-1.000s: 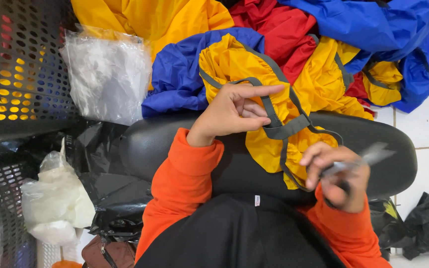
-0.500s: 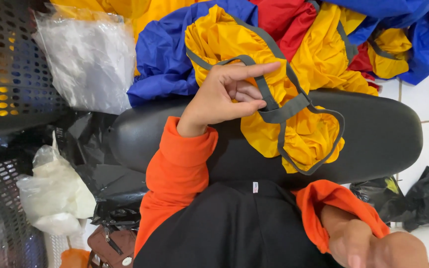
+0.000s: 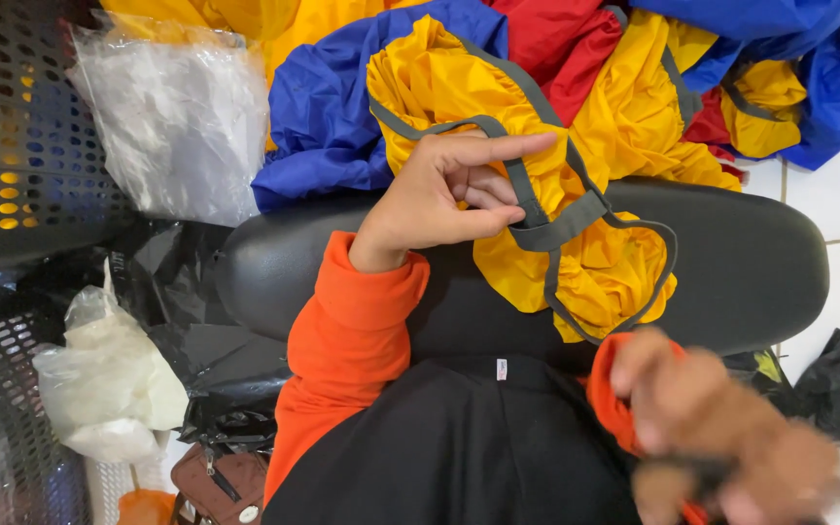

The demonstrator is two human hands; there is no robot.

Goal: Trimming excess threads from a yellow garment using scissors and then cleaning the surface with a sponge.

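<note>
Fingers (image 3: 483, 185) of the left hand (image 3: 444, 199) hook a grey strap (image 3: 527, 199) of a yellow fabric piece (image 3: 498, 107) at the middle of the frame.

Left index finger points straight out toward the right while the other fingers curl shut around the strap, pinching it against the thumb; the yellow piece drapes from the upper middle down over a black padded seat (image 3: 751, 262) that spans the centre. The right hand (image 3: 721, 428), at the lower right, is badly blurred, and I cannot tell whether its fingers are apart or closed, or whether they grip anything. Behind the yellow piece lie blue fabric (image 3: 328, 117) and red fabric (image 3: 546, 39). A clear plastic bag (image 3: 182, 117) sits at the upper left beside a black perforated crate (image 3: 12, 126).
</note>
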